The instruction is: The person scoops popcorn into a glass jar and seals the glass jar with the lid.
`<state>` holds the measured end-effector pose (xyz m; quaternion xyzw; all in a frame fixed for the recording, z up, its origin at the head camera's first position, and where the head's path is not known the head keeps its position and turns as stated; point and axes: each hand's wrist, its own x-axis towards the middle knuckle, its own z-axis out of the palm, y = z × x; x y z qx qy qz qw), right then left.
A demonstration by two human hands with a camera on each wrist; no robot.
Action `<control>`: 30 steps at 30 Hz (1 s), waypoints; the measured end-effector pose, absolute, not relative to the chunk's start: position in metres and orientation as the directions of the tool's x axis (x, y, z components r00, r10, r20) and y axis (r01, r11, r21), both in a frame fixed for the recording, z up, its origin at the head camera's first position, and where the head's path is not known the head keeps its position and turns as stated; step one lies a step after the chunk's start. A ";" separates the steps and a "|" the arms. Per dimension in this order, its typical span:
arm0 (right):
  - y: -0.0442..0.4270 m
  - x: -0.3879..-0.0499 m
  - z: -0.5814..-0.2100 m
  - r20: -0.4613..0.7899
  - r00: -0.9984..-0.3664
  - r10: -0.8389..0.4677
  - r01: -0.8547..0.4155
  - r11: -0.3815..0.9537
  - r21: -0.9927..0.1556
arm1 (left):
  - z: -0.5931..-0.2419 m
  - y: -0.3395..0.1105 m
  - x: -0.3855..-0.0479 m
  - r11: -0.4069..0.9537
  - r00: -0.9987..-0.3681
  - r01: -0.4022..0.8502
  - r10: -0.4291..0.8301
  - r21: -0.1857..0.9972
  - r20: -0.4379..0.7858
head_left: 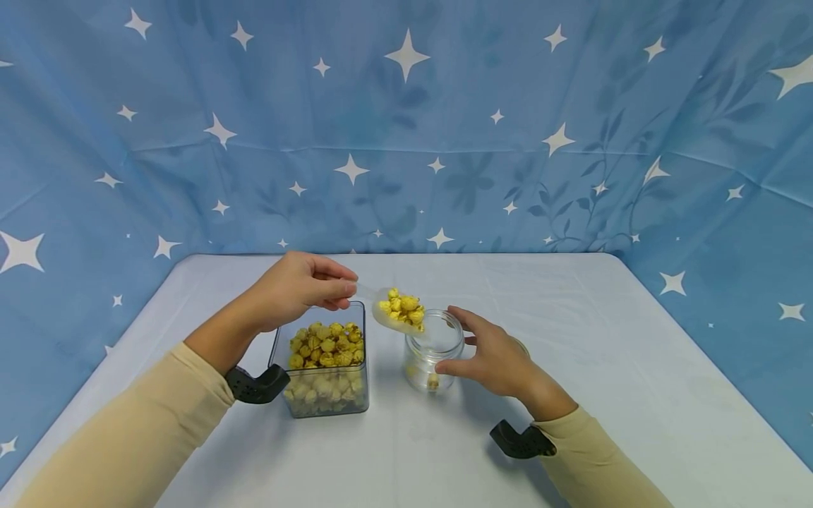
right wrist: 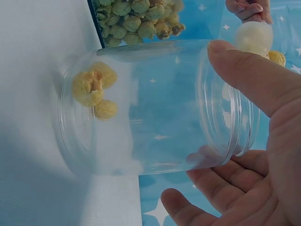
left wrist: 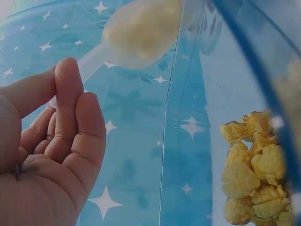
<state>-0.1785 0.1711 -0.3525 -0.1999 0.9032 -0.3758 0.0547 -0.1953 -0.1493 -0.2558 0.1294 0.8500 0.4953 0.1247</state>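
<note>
My left hand pinches the handle of a translucent white spoon between thumb and fingers. A heap of yellow popcorn fills the spoon's bowl, which is held at the rim of a clear jar. Round the jar's right side, my right hand holds it near the neck, thumb on one side and fingers on the other. A few popcorn pieces lie at the jar's bottom. Below the left hand stands a clear square container with plenty of popcorn in it.
A white cloth covers the table. Behind it hangs a blue curtain with white stars. The container stands left of the jar, a short gap between them. Each wrist wears a black band.
</note>
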 end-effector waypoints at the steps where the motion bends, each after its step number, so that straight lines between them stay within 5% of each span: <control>1: 0.171 -0.178 -0.353 0.051 -0.914 -0.401 -0.320 0.639 -0.700 | -0.256 -0.149 -0.195 0.476 -0.936 0.095 0.342 0.874 -0.085; 30: 0.171 -0.177 -0.354 0.061 -0.920 -0.388 -0.315 0.637 -0.704 | -0.255 -0.149 -0.196 0.499 -0.938 0.095 0.336 0.861 -0.091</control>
